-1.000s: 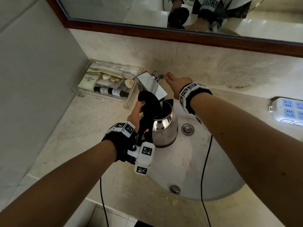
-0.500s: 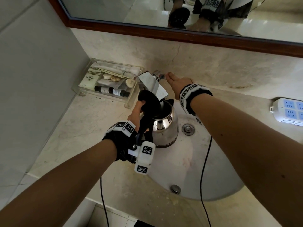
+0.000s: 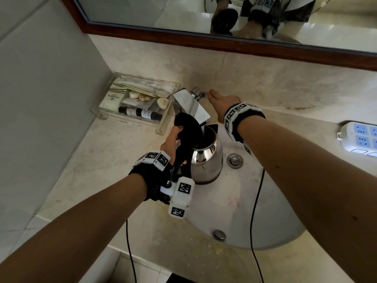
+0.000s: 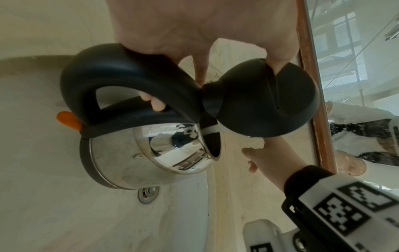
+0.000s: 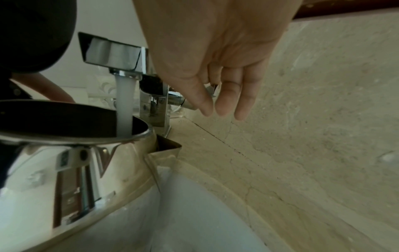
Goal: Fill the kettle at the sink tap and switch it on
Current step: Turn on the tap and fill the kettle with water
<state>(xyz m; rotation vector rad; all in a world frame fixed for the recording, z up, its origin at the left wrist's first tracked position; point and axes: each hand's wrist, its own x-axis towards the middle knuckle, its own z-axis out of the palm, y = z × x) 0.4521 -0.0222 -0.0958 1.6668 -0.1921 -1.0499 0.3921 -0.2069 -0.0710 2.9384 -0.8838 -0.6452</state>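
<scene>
1. The kettle [image 3: 206, 158] hangs over the sink [image 3: 265, 217], its mouth right under the tap [image 3: 190, 106], and a white stream of water [image 5: 124, 105] runs straight into it.
2. The left hand [image 3: 172, 144] is curled round the black handle [image 4: 129, 71], with the thumb propping the lid [image 4: 265, 100] open. That handle looks like the only sensible place to hold it: the steel body is polished and would be slippery if splashed.
3. I'd judge it is getting heavier as it fills, so the grip wants to be firm and the kettle level. The orange switch [image 4: 68, 120] sits at the foot of the handle, untouched.
4. The right hand [image 3: 221, 103] has loose, nearly straight fingers [image 5: 224, 100] at the tap's lever [image 5: 177, 99]; whether they touch it I cannot tell. It holds nothing.
5. How full the kettle is cannot be seen; its inside is dark.
6. On the table to the left stands a clear tray [image 3: 163, 127] holding a dark bottle [image 3: 140, 113], packets and small round soaps.
7. A white power strip [image 3: 359, 137] lies at the right, well apart from the sink.
</scene>
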